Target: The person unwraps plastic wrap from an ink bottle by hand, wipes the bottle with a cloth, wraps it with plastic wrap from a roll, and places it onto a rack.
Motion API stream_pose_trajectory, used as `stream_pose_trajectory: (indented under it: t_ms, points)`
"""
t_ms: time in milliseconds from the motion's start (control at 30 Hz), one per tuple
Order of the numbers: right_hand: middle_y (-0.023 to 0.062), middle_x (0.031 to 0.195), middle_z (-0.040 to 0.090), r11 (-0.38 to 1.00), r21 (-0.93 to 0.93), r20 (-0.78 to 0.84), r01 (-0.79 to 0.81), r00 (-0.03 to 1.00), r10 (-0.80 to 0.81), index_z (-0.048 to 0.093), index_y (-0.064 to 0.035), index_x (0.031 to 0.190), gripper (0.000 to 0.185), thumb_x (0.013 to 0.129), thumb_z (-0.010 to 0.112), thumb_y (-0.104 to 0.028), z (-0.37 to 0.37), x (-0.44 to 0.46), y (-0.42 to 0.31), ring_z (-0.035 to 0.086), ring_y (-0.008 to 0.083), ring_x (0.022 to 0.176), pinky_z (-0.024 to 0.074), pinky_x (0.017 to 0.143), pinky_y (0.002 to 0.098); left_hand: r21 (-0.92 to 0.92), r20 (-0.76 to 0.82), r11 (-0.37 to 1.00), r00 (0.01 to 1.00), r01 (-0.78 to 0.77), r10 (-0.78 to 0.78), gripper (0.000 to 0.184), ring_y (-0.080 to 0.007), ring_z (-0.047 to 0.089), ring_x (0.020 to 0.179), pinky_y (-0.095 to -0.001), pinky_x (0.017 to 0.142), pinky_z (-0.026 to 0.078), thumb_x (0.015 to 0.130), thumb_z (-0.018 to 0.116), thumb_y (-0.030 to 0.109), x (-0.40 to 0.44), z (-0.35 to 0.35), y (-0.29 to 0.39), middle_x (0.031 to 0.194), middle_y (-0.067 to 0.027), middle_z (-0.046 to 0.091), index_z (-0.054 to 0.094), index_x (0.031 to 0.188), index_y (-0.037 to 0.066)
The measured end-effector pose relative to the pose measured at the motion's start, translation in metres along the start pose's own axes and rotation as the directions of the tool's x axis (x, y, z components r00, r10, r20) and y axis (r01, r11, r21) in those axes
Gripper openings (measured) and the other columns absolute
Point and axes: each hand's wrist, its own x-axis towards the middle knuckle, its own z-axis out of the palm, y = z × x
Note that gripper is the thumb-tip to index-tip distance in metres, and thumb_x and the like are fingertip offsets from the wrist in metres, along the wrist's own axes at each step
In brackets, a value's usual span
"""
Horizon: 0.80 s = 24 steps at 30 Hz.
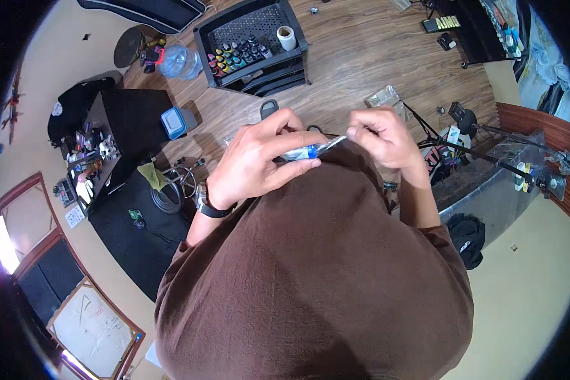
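Observation:
My left hand, with a watch at its wrist, is closed around a small blue and white packet-like item in front of my brown shirt. Its exact kind cannot be made out. From its right end a thin, pale strip slants up to my right hand. The right thumb and fingers pinch the strip's far end. Both hands are close together at chest height, and the left fingers hide part of the item.
A black cart beyond my hands carries several small bottles and a white paper roll. A blue water jug stands left of it. Dark tripod legs and a plastic-wrapped surface are at right; a black desk is at left.

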Motion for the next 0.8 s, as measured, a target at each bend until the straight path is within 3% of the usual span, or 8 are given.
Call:
stream_pose_trajectory:
  t_ms: [200, 333, 600, 800]
  points:
    - [0.0078, 0.056, 0.036, 1.000, -0.005, -0.170, -0.017, 0.985, 0.016, 0.046, -0.0011, 0.066, 0.027, 0.087, 0.060, -0.012, -0.002, -0.012, 0.007, 0.035, 0.0172, 0.050, 0.0319, 0.049, 0.0321, -0.009, 0.041, 1.000, 0.999, -0.027, 0.027, 0.033, -0.0205, 0.059, 0.076, -0.0315, 0.068, 0.047, 0.078, 0.078, 0.016, -0.003, 0.005, 0.000, 0.084, -0.0071, 0.059, 0.072, 0.108, 0.007]
    - [0.0039, 0.057, 0.042, 0.997, -0.070, -0.141, -0.013, 0.990, 0.003, 0.046, 0.0001, 0.068, 0.026, 0.088, 0.058, -0.011, -0.007, -0.020, -0.003, 0.038, 0.0124, 0.052, 0.0327, 0.051, 0.0296, -0.027, -0.087, 0.997, 0.994, -0.067, 0.064, 0.029, -0.0213, 0.060, 0.071, -0.0326, 0.062, 0.049, 0.079, 0.077, 0.021, -0.003, 0.008, -0.005, 0.084, -0.0062, 0.058, 0.072, 0.106, 0.011]
    - [0.0009, 0.058, 0.047, 0.999, -0.044, -0.241, 0.028, 0.970, -0.038, 0.047, -0.0023, 0.068, 0.026, 0.090, 0.058, -0.011, -0.004, -0.022, -0.014, 0.044, 0.0096, 0.051, 0.0334, 0.049, 0.0267, -0.128, -0.121, 0.988, 0.990, -0.084, 0.069, 0.028, -0.0203, 0.058, 0.075, -0.0297, 0.068, 0.046, 0.081, 0.074, 0.013, -0.002, 0.008, -0.008, 0.087, -0.0094, 0.061, 0.070, 0.107, 0.002]
    - [0.0034, 0.062, 0.055, 0.995, 0.039, -0.247, 0.090, 0.966, -0.078, 0.048, -0.0031, 0.067, 0.028, 0.092, 0.057, -0.012, 0.001, -0.017, -0.023, 0.053, 0.0109, 0.056, 0.0425, 0.053, 0.0253, -0.409, -0.193, 0.912, 0.974, 0.032, -0.121, 0.027, -0.0146, 0.055, 0.079, -0.0272, 0.070, 0.043, 0.087, 0.070, 0.012, -0.009, 0.012, -0.014, 0.089, -0.0072, 0.060, 0.065, 0.110, -0.002]
